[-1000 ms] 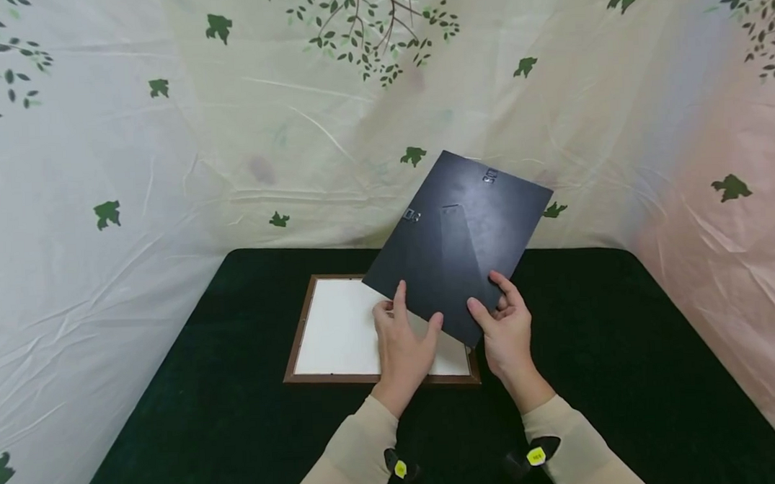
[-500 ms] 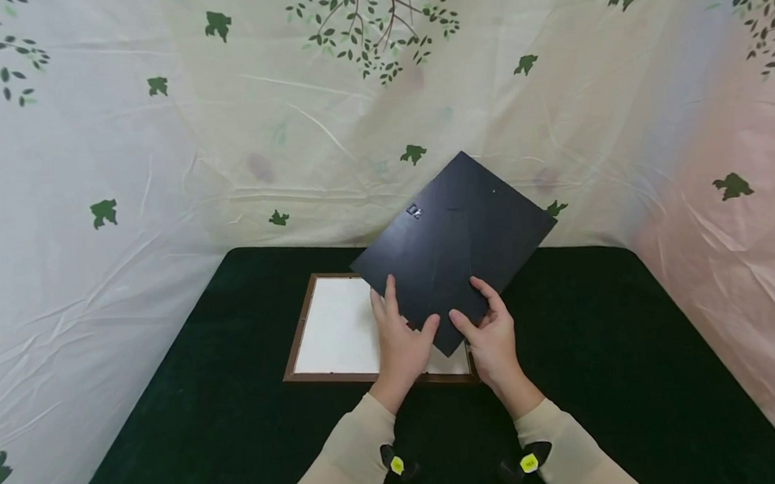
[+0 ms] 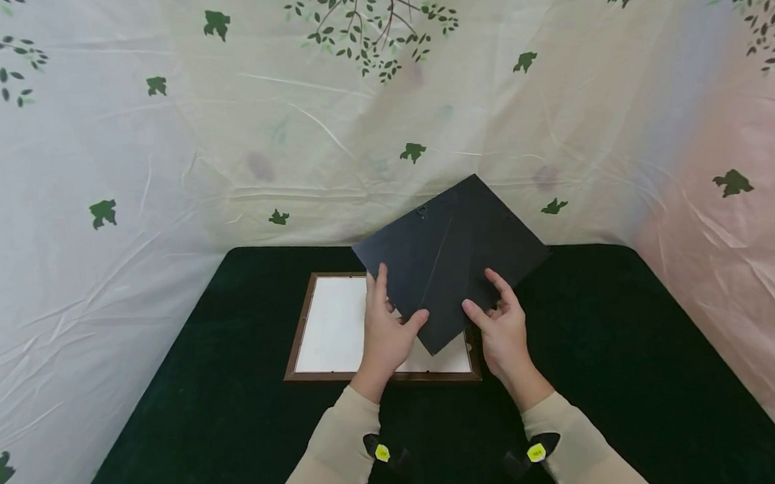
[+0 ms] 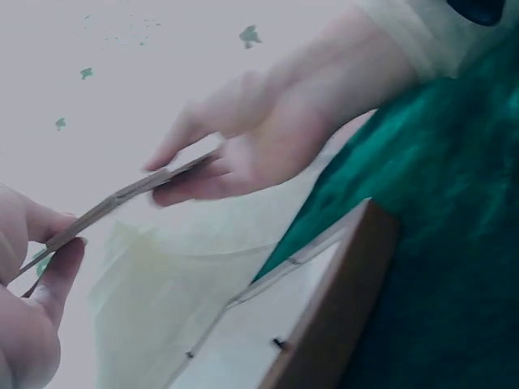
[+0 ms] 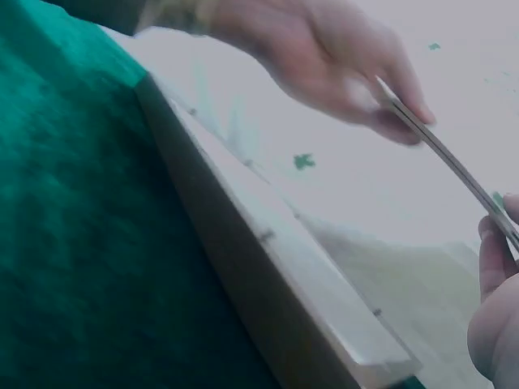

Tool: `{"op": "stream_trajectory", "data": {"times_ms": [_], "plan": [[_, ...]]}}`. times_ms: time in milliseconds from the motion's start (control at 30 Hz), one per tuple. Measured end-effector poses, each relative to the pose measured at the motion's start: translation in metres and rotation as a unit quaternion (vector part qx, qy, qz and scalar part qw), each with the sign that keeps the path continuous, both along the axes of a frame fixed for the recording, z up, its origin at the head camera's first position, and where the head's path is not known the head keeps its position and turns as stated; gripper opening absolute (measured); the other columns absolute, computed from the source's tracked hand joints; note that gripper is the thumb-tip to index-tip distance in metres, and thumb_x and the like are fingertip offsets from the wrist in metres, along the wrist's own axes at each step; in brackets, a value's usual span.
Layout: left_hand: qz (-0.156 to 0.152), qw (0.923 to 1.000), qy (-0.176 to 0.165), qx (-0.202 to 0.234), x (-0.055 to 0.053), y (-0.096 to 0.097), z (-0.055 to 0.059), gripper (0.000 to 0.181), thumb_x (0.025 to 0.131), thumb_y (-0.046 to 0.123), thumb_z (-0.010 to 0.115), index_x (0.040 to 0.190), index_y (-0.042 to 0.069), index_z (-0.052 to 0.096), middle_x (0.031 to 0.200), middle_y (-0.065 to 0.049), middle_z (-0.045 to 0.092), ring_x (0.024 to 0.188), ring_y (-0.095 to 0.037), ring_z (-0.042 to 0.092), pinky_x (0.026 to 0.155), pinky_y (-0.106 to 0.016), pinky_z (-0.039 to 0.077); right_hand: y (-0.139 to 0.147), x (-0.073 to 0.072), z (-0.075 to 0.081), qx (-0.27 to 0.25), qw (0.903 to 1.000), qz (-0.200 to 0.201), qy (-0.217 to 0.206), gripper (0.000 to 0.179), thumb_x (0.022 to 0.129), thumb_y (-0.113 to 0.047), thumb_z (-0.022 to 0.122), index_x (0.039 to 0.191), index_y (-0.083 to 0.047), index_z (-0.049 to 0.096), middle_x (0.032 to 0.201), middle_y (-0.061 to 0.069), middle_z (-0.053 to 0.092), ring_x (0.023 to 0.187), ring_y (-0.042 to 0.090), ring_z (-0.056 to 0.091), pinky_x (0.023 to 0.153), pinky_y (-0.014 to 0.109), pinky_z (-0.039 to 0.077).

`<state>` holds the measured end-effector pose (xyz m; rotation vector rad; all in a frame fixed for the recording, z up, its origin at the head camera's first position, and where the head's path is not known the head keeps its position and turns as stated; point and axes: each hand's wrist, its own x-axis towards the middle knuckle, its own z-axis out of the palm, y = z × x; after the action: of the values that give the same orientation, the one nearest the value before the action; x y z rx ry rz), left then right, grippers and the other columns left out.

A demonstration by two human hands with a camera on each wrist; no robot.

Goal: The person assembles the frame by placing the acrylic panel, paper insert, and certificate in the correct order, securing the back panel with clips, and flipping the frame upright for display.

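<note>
Above the table, both hands hold a dark grey picture frame backing board (image 3: 456,261), tilted with one corner toward me. It has a stand flap outline and a small metal hanger (image 3: 421,212). My left hand (image 3: 388,336) pinches its lower left edge, thumb on the near face. On the lower right edge, my right hand (image 3: 505,334) grips with thumb and fingers. The left wrist view shows the board's thin edge (image 4: 105,209) between both hands. Beneath lies a brown picture frame (image 3: 300,332), its white inner sheet (image 3: 329,324) facing up, partly hidden by the left hand and board.
The table wears a dark green cloth (image 3: 239,422). Behind it and along both sides hangs a pale curtain (image 3: 331,143) printed with leaves and green birds. Small dark tabs (image 5: 268,236) stand along the frame's inner edge.
The backing board has turned clockwise and its top has tipped lower. My left hand has shifted slightly left. The right hand went left, then back right. The frame on the table stays put.
</note>
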<state>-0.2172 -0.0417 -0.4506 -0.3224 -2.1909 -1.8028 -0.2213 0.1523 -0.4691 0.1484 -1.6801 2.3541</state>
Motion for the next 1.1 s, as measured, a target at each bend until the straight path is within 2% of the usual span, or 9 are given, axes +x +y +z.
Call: {"op": "stream_trajectory", "data": {"times_ms": [100,300,400,500,633,767,867,967,1100], "plan": [[-0.019,0.9998,-0.003,-0.01,-0.001,-0.01,0.008,0.099,0.082,0.016,0.079,0.155,0.017,0.012,0.161,-0.001,-0.006,0.128,-0.04,0.044,0.085,-0.044,0.053,0.013,-0.006,0.003,-0.03,0.9991,-0.026,-0.013,0.067,0.086,-0.001,0.069,0.145,-0.015,0.04,0.141,0.011,0.033,0.102,0.02,0.058,0.078,0.022,0.053],[-0.065,0.9978,-0.016,-0.006,0.009,-0.033,0.043,0.096,0.082,0.0,0.074,0.154,0.005,0.011,0.161,-0.008,-0.003,0.127,-0.041,0.045,0.086,-0.046,0.052,0.049,-0.018,0.011,-0.135,0.9891,-0.053,-0.027,0.062,0.085,0.0,0.069,0.141,-0.012,0.045,0.143,0.007,0.03,0.097,0.017,0.057,0.069,0.02,0.053],[-0.079,0.9961,-0.038,-0.007,0.011,-0.043,0.053,0.095,0.082,-0.004,0.072,0.154,0.005,0.011,0.161,-0.005,-0.003,0.128,-0.04,0.045,0.087,-0.044,0.052,0.069,-0.022,0.012,-0.178,0.9834,-0.027,-0.026,0.056,0.087,0.003,0.066,0.139,-0.009,0.048,0.142,0.009,0.038,0.102,0.018,0.062,0.073,0.023,0.055],[-0.089,0.9941,-0.061,-0.011,0.011,-0.049,0.056,0.095,0.083,-0.006,0.071,0.155,0.007,0.01,0.161,-0.002,-0.003,0.129,-0.038,0.045,0.088,-0.042,0.052,0.085,-0.024,0.01,-0.183,0.9824,0.012,-0.036,0.051,0.089,0.004,0.063,0.137,-0.007,0.05,0.137,0.009,0.046,0.103,0.018,0.064,0.077,0.026,0.055],[-0.086,0.9929,-0.079,-0.02,0.007,-0.055,0.054,0.094,0.083,-0.006,0.071,0.155,0.009,0.012,0.161,0.0,-0.003,0.132,-0.037,0.041,0.089,-0.042,0.052,0.099,-0.023,0.008,-0.143,0.9868,0.06,-0.045,0.054,0.089,0.005,0.062,0.14,-0.008,0.048,0.132,0.006,0.053,0.104,0.017,0.065,0.079,0.028,0.055],[-0.095,0.9926,-0.072,-0.026,-0.003,-0.061,0.04,0.092,0.082,-0.008,0.071,0.154,0.012,0.018,0.161,0.006,-0.004,0.132,-0.036,0.039,0.089,-0.044,0.051,0.106,-0.022,0.008,-0.071,0.9912,0.1,-0.051,0.06,0.092,0.004,0.06,0.146,-0.012,0.041,0.138,0.004,0.049,0.112,0.014,0.061,0.082,0.026,0.054],[-0.109,0.9918,-0.06,-0.029,-0.011,-0.064,0.029,0.091,0.081,-0.009,0.071,0.154,0.015,0.021,0.159,0.012,-0.006,0.134,-0.033,0.037,0.09,-0.045,0.051,0.108,-0.021,0.009,-0.009,0.9906,0.126,-0.052,0.064,0.093,0.003,0.058,0.149,-0.017,0.036,0.148,0.006,0.037,0.119,0.011,0.054,0.086,0.026,0.052],[-0.113,0.9911,-0.049,-0.05,-0.012,-0.066,0.025,0.088,0.082,-0.007,0.071,0.153,0.016,0.024,0.159,0.012,-0.007,0.139,-0.032,0.03,0.093,-0.044,0.049,0.106,-0.021,0.01,0.048,0.9886,0.134,-0.051,0.068,0.093,0.001,0.06,0.151,-0.022,0.033,0.154,0.008,0.024,0.124,0.011,0.048,0.087,0.025,0.051],[-0.094,0.9897,-0.036,-0.102,-0.013,-0.068,0.022,0.084,0.085,-0.003,0.07,0.153,0.019,0.026,0.16,0.01,-0.007,0.144,-0.028,0.018,0.101,-0.046,0.042,0.104,-0.021,0.014,0.101,0.9845,0.134,-0.052,0.074,0.092,-0.001,0.063,0.152,-0.03,0.029,0.159,0.005,0.015,0.13,0.013,0.041,0.088,0.024,0.05]]}}
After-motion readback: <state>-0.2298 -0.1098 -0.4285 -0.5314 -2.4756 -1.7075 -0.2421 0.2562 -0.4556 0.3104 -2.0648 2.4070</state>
